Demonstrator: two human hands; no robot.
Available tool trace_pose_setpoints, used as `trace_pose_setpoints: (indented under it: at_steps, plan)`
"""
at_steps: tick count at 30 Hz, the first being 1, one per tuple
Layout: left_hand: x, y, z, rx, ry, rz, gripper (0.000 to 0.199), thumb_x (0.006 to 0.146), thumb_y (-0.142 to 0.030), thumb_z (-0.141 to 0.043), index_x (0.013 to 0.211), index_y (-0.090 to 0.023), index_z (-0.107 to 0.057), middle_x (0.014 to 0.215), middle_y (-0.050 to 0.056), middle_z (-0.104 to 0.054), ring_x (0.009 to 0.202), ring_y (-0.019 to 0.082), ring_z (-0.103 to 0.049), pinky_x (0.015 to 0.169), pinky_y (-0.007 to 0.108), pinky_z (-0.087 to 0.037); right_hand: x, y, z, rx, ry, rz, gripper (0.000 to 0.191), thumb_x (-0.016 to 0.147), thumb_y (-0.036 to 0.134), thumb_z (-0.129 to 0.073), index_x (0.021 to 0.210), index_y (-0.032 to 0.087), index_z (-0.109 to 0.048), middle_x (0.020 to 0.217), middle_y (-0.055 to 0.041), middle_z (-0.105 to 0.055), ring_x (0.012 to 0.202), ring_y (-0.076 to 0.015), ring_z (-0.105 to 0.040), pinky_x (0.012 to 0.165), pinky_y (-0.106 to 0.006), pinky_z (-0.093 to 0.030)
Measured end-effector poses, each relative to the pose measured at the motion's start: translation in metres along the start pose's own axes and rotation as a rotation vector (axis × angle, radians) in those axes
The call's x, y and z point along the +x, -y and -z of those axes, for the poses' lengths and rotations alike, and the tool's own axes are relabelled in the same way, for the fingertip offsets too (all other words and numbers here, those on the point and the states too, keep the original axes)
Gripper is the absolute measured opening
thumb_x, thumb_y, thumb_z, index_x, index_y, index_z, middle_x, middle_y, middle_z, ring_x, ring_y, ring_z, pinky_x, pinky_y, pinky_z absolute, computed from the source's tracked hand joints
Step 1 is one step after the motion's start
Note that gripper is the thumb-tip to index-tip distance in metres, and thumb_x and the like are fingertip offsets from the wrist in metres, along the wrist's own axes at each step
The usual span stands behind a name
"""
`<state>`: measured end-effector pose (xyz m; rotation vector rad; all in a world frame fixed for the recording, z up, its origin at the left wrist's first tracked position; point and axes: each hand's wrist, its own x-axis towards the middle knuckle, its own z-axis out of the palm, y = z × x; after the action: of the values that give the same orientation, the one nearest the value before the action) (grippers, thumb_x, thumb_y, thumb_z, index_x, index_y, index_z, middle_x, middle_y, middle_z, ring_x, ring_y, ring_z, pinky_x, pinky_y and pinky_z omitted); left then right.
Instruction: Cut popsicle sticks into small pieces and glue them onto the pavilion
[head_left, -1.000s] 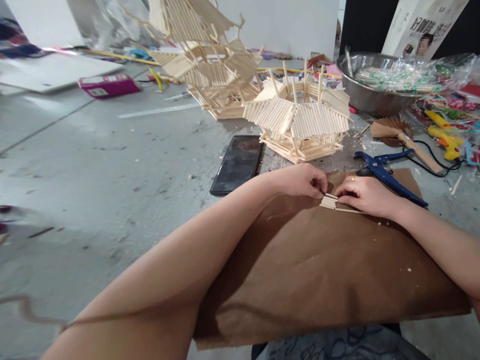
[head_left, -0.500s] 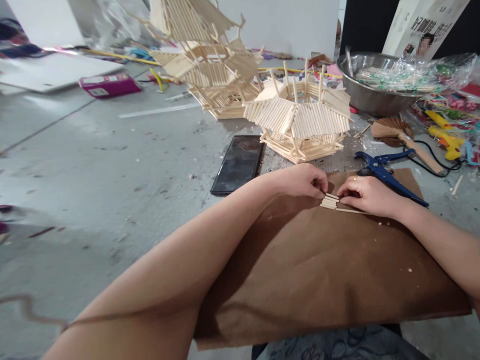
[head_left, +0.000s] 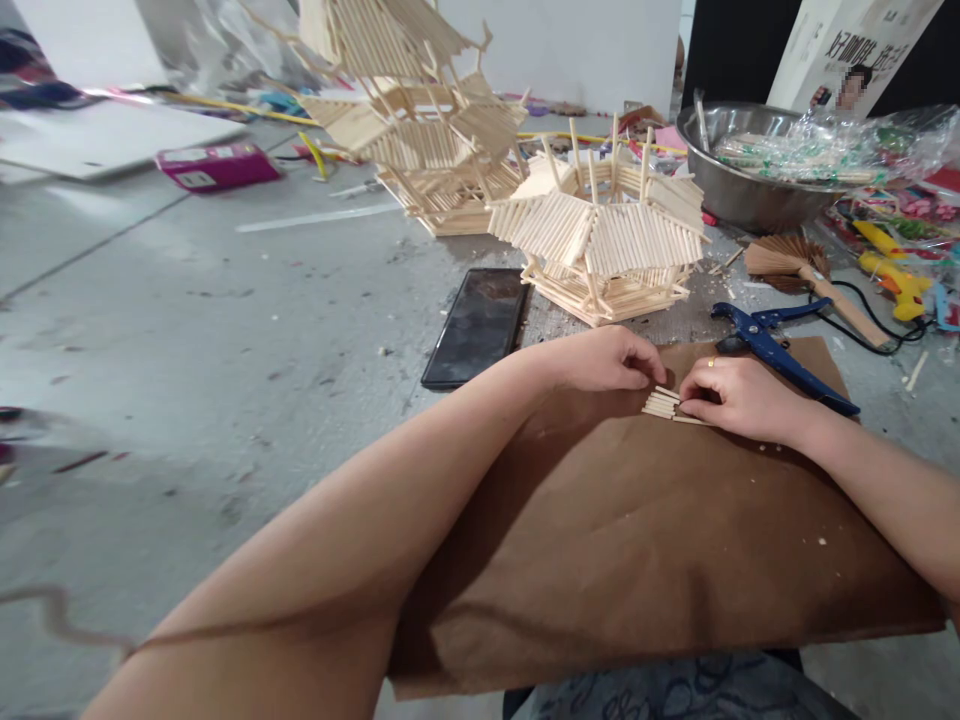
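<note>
Several short wooden sticks point(head_left: 659, 405) lie side by side on a brown sheet point(head_left: 600, 560). My left hand point(head_left: 619, 360) is at their upper left, with its fingers curled and the fingertips near the end of the top stick; whether it grips anything is too small to tell. On the right side of the sticks, my right hand point(head_left: 731, 397), with a ring on one finger, has thumb and fingers bent together at the top stick's right end. A longer stick point(head_left: 691, 421) lies just below, partly under my right hand.
Blue cutters point(head_left: 780, 360) lie beyond my right hand. A stick-built hexagonal structure point(head_left: 600, 240) and a taller tiered one point(head_left: 427, 140) stand ahead. A phone point(head_left: 476, 325) lies left of them. At the back right are a metal bowl point(head_left: 750, 195) and a yellow glue gun point(head_left: 896, 285).
My left fingertips have shifted slightly right and away from the sticks' left edge. The top stick now lies more tilted. My right hand has moved slightly and covers more of the longer stick.
</note>
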<state>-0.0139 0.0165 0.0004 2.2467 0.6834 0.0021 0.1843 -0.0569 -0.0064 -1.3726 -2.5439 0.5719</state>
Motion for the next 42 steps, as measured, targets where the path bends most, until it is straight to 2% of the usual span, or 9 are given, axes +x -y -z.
trace_pose_setpoints:
  at_steps: [5,13,21,28,42]
  plan:
    - [0.0,-0.002,0.0,0.005,0.018,0.002,0.028,0.074,-0.013,-0.048,0.094,-0.017,-0.067,0.091,-0.001,-0.069,0.082,0.009,-0.06,0.076,0.018,-0.041,-0.001,0.0,-0.004,-0.045,-0.029,0.016,0.016,0.083,0.027,-0.051,0.084,0.018,-0.064,0.084,-0.0044,-0.066,0.078,-0.0154,-0.058,0.072,-0.028,-0.042]
    - [0.001,0.001,-0.001,0.039,0.006,-0.004,0.028,0.074,-0.013,-0.048,0.093,-0.016,-0.068,0.093,0.0,-0.07,0.083,0.01,-0.06,0.077,0.019,-0.042,-0.003,0.006,-0.009,-0.238,-0.069,0.074,0.025,0.087,0.025,-0.041,0.082,0.016,-0.064,0.084,-0.0068,-0.065,0.08,-0.0171,-0.059,0.072,-0.029,-0.041]
    - [0.001,0.0,-0.001,0.059,-0.013,0.004,0.028,0.073,-0.013,-0.049,0.093,-0.015,-0.068,0.091,0.0,-0.07,0.08,0.01,-0.06,0.074,0.018,-0.042,-0.004,0.003,-0.003,-0.236,-0.067,0.038,0.021,0.084,0.024,-0.043,0.079,0.017,-0.062,0.079,-0.0053,-0.065,0.073,-0.0154,-0.058,0.066,-0.027,-0.039]
    - [0.002,0.002,-0.002,0.047,0.004,-0.002,0.029,0.072,-0.011,-0.048,0.09,-0.016,-0.069,0.09,0.0,-0.07,0.079,0.01,-0.061,0.074,0.019,-0.043,-0.004,-0.006,0.006,-0.193,-0.172,-0.072,0.018,0.082,0.026,-0.046,0.079,0.019,-0.062,0.078,-0.0034,-0.065,0.07,-0.0142,-0.057,0.063,-0.026,-0.038]
    - [0.001,-0.003,0.0,0.018,0.044,-0.021,0.029,0.068,-0.009,-0.049,0.084,-0.018,-0.072,0.089,-0.001,-0.07,0.08,0.011,-0.061,0.077,0.02,-0.043,-0.003,-0.008,0.0,-0.297,-0.114,-0.114,0.02,0.084,0.026,-0.043,0.082,0.019,-0.062,0.083,-0.0045,-0.066,0.076,-0.0159,-0.059,0.064,-0.027,-0.039]
